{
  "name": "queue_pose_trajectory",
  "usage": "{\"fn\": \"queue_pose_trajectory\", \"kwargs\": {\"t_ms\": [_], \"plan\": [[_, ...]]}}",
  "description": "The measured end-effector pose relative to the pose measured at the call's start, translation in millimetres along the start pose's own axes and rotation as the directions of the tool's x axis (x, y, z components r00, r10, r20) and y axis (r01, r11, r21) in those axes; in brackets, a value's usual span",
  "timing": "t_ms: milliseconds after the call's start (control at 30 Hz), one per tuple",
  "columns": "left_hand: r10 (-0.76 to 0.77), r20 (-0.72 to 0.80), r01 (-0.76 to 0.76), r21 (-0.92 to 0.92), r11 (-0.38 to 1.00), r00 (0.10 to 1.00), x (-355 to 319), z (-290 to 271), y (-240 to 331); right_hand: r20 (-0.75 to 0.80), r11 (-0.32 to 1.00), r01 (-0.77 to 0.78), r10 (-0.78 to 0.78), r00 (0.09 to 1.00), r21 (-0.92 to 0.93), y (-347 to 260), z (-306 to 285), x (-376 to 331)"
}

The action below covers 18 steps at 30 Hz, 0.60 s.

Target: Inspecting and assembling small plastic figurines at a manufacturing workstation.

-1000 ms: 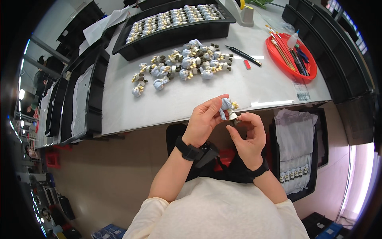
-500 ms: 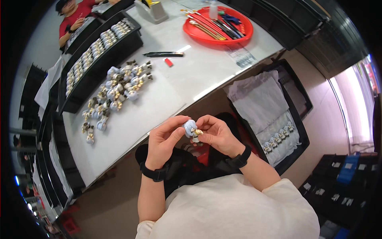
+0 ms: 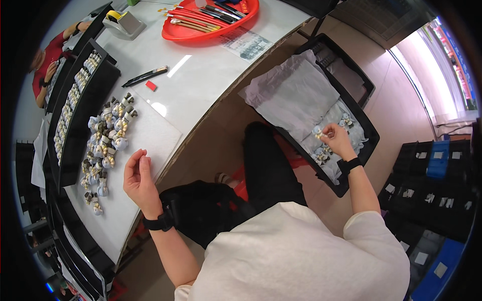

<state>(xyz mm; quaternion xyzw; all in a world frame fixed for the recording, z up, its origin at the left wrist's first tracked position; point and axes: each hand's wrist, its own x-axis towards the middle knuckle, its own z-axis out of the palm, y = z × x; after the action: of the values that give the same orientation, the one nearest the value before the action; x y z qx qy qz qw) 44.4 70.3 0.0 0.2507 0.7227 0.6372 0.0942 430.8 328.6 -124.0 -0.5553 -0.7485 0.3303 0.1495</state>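
Observation:
A small figurine with a pale blue head is pinched between the thumb and fingers of my right hand. That hand is over the black tray at my right, beside a row of similar figurines lying on white wrapping sheet. My fingers hide part of the row. At the table's near edge, my left hand is raised with loosely curled fingers, open and holding nothing. Nearest to it is a heap of loose figurines with pale blue heads and dark bases.
A long black tray of figurines in rows borders the table's left side. Farther back are a red tray of brushes, a tape dispenser, a black pen-like tool and a red block. Another person sits across.
My hands have parted. The right carried the figurine over to the tray at my right; the left let go and moved left toward the heap. The view has shifted right.

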Motion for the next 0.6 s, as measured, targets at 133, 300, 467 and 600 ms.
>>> {"fn": "queue_pose_trajectory", "kwargs": {"t_ms": [133,300,467,600], "plan": [[0.002,0.01,-0.002,0.039,0.999,1.0,-1,0,-3,0.222,0.997,-0.062,0.052,0.974,0.039,9,16,-19],[0.005,0.002,-0.005,0.048,0.999,1.0,-1,3,-2,0.277,0.99,-0.116,0.09,0.957,0.08,17,46,-18],[-0.005,0.013,0.004,0.025,1.0,1.0,2,5,0,0.216,0.999,-0.016,0.023,0.976,-0.034,10,54,-16],[-0.011,0.0,0.011,0.032,0.999,1.0,1,-11,6,0.235,0.992,0.122,-0.118,0.965,-0.004,5,63,-13]]}}
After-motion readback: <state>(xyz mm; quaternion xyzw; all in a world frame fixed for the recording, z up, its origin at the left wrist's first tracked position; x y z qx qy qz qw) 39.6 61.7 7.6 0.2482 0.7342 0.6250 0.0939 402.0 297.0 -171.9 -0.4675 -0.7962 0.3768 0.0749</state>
